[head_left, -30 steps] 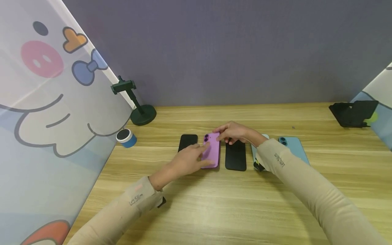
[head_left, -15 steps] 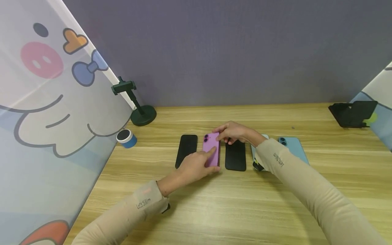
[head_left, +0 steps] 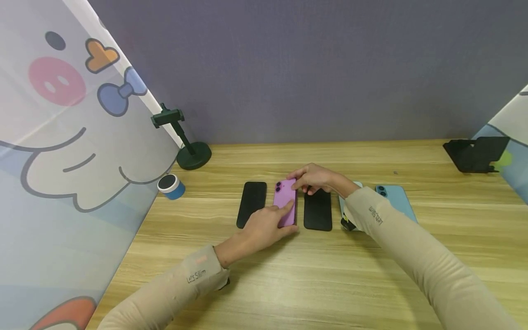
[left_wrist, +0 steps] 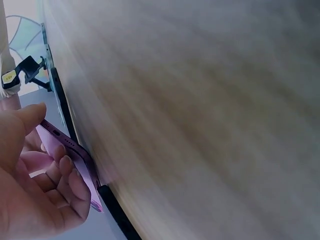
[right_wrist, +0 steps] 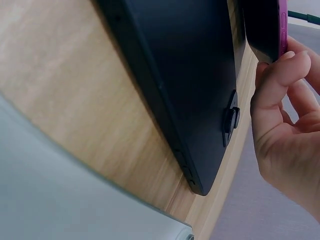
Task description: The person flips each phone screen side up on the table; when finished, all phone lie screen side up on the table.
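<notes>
A pink phone point(head_left: 282, 195) lies camera side up in a row of phones, its right side raised off the table. My right hand point(head_left: 315, 178) pinches its upper right corner between thumb and finger; the right wrist view shows its dark screen side point(right_wrist: 262, 25) from below. With the thumb at the lower right corner and other fingers against the back, my left hand point(head_left: 264, 227) holds the lower end. On the left is a black phone point(head_left: 252, 199), partly behind the left hand. Another black phone point(head_left: 317, 213) lies just under the right hand.
Under the right forearm sits a pale phone point(head_left: 342, 208), mostly hidden. A light blue phone point(head_left: 398, 199) lies farther right. A dark green stand point(head_left: 194, 156) and a blue-and-white round container point(head_left: 175, 190) are at left. A black folding holder point(head_left: 474, 153) stands at the back right.
My left hand has slid right and down along the pink phone, its thumb now at the lower right corner. More of the left black phone shows. My right hand has kept its place.
</notes>
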`<state>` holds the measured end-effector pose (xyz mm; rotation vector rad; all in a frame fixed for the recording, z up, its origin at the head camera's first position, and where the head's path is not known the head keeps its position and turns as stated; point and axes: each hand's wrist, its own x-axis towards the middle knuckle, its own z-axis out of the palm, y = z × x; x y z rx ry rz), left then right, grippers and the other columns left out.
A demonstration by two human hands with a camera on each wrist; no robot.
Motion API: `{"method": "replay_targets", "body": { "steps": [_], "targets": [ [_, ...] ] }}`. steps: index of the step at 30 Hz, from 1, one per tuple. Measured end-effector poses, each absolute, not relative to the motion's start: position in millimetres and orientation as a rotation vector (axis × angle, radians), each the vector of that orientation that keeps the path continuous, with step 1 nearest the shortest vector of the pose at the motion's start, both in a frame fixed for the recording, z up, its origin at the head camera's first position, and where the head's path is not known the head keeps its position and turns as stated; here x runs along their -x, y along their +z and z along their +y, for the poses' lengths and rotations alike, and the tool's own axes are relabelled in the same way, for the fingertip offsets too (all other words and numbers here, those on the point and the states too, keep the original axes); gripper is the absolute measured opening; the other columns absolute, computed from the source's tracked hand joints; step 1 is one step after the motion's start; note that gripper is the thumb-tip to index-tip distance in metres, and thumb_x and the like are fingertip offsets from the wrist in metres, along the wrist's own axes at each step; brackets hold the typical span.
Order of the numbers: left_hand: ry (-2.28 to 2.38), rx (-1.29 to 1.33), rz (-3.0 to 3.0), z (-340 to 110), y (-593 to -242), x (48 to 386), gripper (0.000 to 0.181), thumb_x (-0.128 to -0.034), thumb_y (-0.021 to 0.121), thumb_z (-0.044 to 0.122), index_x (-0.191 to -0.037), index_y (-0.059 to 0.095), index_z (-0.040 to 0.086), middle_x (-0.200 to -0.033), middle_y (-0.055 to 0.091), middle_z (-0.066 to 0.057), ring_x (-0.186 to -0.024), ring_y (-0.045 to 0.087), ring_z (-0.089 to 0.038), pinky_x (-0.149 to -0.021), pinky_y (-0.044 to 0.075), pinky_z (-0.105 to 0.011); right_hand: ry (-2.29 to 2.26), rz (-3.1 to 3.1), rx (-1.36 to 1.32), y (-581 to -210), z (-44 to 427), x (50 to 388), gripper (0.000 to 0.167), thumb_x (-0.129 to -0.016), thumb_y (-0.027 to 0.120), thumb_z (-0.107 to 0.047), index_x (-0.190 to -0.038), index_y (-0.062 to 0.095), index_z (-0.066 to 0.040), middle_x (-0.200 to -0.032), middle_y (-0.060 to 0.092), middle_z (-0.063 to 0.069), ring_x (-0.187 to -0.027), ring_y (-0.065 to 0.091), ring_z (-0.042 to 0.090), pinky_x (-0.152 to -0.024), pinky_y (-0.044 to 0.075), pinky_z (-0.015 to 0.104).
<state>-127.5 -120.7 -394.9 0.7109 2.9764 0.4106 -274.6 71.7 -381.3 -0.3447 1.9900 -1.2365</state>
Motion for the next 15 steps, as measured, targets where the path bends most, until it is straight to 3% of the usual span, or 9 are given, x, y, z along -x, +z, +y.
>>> {"method": "replay_targets", "body": {
  "steps": [15],
  "targets": [
    [0.62, -0.807, 2.87, -126.2, -390.2, 128.1, 0.066, -0.1026, 0.057, 0.034, -0.156, 0.032, 0.004, -0.08, 0.059, 0.002, -0.053, 0.045, -0.002, -0.044, 0.038, -0.014, -1.23, 2.042, 0.401, -371.9, 75.2, 273.9, 0.052, -0.094, 0.07, -0.021, -0.143, 0.057, -0.011, -0.07, 0.059, 0.005, -0.058, 0.051, 0.011, -0.055, 0.049, 0.026]
  ]
}}
